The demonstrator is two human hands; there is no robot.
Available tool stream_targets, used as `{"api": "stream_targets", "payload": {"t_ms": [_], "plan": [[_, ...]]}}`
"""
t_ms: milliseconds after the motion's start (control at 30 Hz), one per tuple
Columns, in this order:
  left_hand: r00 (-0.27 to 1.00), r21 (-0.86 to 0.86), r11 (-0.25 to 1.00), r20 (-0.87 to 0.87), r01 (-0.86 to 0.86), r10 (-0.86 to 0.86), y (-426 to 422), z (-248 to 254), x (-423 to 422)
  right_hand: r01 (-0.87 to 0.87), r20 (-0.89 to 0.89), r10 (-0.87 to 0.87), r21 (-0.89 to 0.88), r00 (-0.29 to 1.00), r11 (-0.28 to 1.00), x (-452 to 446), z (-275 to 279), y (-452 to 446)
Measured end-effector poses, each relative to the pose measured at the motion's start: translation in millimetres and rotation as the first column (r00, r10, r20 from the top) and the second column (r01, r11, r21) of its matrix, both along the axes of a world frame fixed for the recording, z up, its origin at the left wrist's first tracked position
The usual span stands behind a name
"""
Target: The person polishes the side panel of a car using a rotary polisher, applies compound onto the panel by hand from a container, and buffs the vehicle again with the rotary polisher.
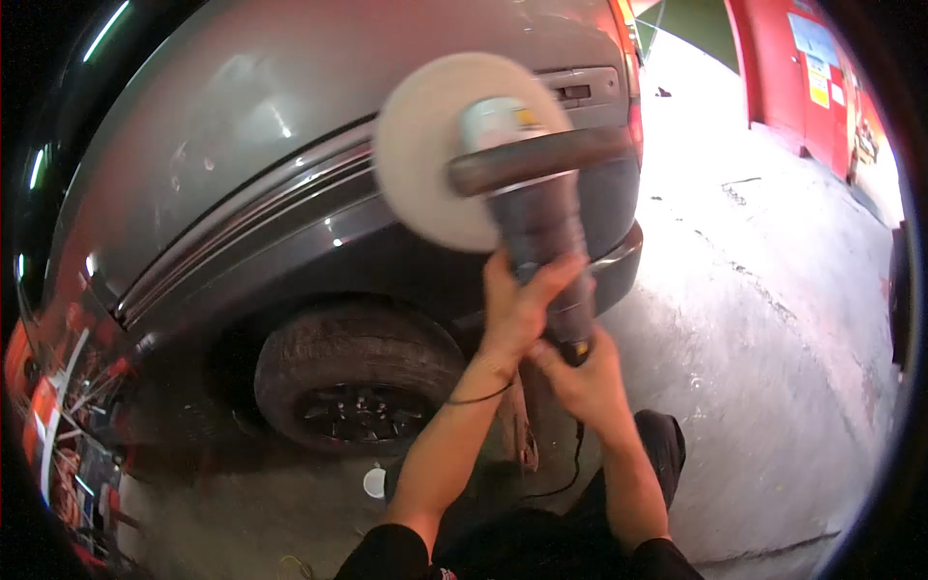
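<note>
Polisher (pixel 539 227), upper centre of frame: pale round pad (pixel 420 159) turned towards the grey car body panel (pixel 251 106); contact between pad and panel not determinable. Curved front handle (pixel 541 159): ungripped.

Left hand (pixel 522 304), centre: fingers wrapped round the polisher's dark body.

Right hand (pixel 588 382), below it: closed round the rear end, far fingers hidden.

Power cord (pixel 578 459), lower centre: hangs beside the right forearm.

Tyre (pixel 338 348), left of centre, below the panel.

Handling notes, by judgement: pad best kept flat, pressure light and even, passes overlapping; edges, trim strip (pixel 261 208) and recessed handle (pixel 585 90) want care; cord best held clear.
</note>
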State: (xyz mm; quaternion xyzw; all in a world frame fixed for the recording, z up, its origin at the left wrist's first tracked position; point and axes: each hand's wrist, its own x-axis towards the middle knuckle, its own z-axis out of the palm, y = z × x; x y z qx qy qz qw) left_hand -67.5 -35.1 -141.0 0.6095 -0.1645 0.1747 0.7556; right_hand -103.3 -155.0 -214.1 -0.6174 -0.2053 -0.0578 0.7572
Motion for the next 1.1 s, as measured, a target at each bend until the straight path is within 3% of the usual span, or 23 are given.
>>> {"api": "stream_targets", "payload": {"t_ms": [100,133,167,267,400,467,500,600,667,800,867,967,1100], "plan": [[0.986,0.116,0.979,-0.003,0.167,-0.167,-33,8,40,0.114,-0.071,-0.112,0.032,0.991,0.993,23,-12,-24],[0.985,0.141,0.99,0.169,0.015,-0.039,-46,3,53,0.135,-0.135,-0.129,0.034,0.982,0.99,29,-15,-28],[0.983,0.199,0.974,0.123,0.112,-0.138,-51,5,63,0.15,-0.139,-0.134,0.106,0.981,0.983,36,-21,-28],[0.981,0.21,0.965,0.078,0.157,-0.176,-57,10,66,0.134,-0.153,-0.105,0.192,0.983,0.972,36,-17,-26],[0.977,0.126,0.978,0.114,0.168,-0.182,-40,-3,43,0.21,-0.161,-0.2,0.045,0.967,0.977,19,-26,-18],[0.986,-0.024,0.994,0.125,0.11,-0.106,-25,-11,19,0.164,-0.211,-0.17,-0.046,0.963,0.985,0,-24,-13],[0.989,-0.078,0.993,0.127,0.083,-0.073,-15,-16,9,0.153,-0.141,-0.164,-0.086,0.976,0.984,-7,-27,-5],[0.999,-0.115,0.993,0.021,-0.022,0.024,31,-23,-26,0.048,-0.117,-0.059,-0.092,0.991,0.995,-33,-9,28],[1.0,-0.128,0.991,-0.013,-0.022,0.02,64,-18,-56,-0.031,0.067,0.039,-0.123,0.997,0.992,-43,-3,51],[0.986,-0.196,0.979,0.142,-0.053,0.082,129,-22,-84,-0.048,0.149,0.116,-0.398,0.982,0.916,-53,25,96],[0.977,-0.232,0.97,0.18,-0.069,0.113,155,-22,-90,-0.159,0.078,0.229,-0.505,0.97,0.848,-53,48,111],[0.963,-0.248,0.962,0.209,-0.117,0.171,174,-13,-94,-0.175,0.123,0.266,-0.49,0.956,0.854,-50,52,130],[0.972,-0.232,0.973,0.231,0.011,0.044,172,-18,-82,-0.088,0.189,0.202,-0.483,0.961,0.871,-50,45,129]]}}
